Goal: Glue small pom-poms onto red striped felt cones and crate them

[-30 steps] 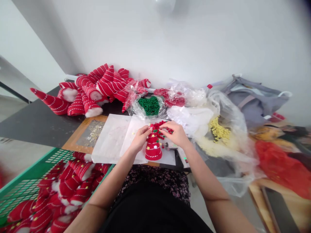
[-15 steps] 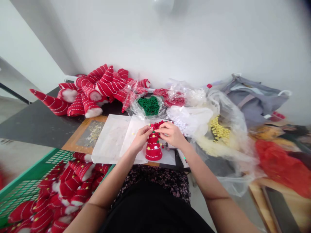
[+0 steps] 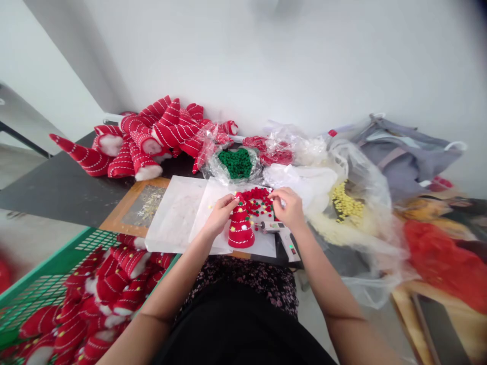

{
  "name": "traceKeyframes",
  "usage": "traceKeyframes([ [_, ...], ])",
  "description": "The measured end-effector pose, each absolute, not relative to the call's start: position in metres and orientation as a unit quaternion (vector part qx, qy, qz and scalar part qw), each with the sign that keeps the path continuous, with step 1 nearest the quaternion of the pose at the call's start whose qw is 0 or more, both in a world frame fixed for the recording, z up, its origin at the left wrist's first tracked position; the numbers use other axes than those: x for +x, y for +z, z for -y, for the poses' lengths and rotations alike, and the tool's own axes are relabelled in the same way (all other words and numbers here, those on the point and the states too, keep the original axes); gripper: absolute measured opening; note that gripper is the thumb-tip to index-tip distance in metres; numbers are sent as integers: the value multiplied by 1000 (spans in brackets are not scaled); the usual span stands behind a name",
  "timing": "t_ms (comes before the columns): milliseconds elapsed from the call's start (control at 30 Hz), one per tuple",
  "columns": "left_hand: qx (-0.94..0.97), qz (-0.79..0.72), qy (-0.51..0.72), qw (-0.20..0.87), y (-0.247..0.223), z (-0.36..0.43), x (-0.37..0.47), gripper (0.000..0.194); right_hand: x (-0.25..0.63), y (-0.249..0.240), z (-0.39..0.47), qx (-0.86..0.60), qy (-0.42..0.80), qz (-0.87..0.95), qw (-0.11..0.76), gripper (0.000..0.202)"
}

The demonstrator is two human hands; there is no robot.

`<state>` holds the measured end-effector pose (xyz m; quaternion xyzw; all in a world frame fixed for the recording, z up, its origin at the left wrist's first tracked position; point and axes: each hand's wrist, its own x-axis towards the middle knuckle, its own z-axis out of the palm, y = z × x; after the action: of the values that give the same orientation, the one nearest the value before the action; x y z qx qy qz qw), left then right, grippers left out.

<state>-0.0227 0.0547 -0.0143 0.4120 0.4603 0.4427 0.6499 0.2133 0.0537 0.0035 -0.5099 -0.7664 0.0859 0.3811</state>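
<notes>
A red knitted cone [image 3: 241, 234] with white stitched stripes and small coloured pom-poms stands on white paper in front of me. Near its top, my left hand [image 3: 219, 215] pinches it between thumb and fingers. My right hand [image 3: 289, 207] is apart from the cone, at the right edge of a pile of red pom-poms [image 3: 255, 194] with a few green ones among them. Its thumb and forefinger are pressed together, and whatever is between them is too small to make out. Below that hand lies a glue gun [image 3: 272, 226], its thin nozzle pointing left toward the cone.
Striped red cones with white stuffing [image 3: 167, 126] are heaped at the back left. Green pom-poms [image 3: 236, 162] sit in a clear bag, yellow ones [image 3: 347, 202] in another at right. A green basket [image 3: 74, 252] of decorated cones stands lower left. Gold snowflakes [image 3: 149, 204] lie beside the paper.
My right hand has moved off the cone to the right, to the red pom-poms, uncovering the glue gun. My left hand still holds the cone's top.
</notes>
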Motion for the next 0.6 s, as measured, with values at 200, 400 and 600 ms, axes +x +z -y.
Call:
traceKeyframes([
  [200,439,-451,451,633,-12,-54,-21,42,173,15,-4,-340,41,858,382,41],
  [400,446,-452,454,625,-14,-53,-21,38,170,5,-4,-338,6,886,316,43],
  [600,439,-450,455,631,-16,-53,-21,40,174,1,-5,-339,22,881,329,40],
])
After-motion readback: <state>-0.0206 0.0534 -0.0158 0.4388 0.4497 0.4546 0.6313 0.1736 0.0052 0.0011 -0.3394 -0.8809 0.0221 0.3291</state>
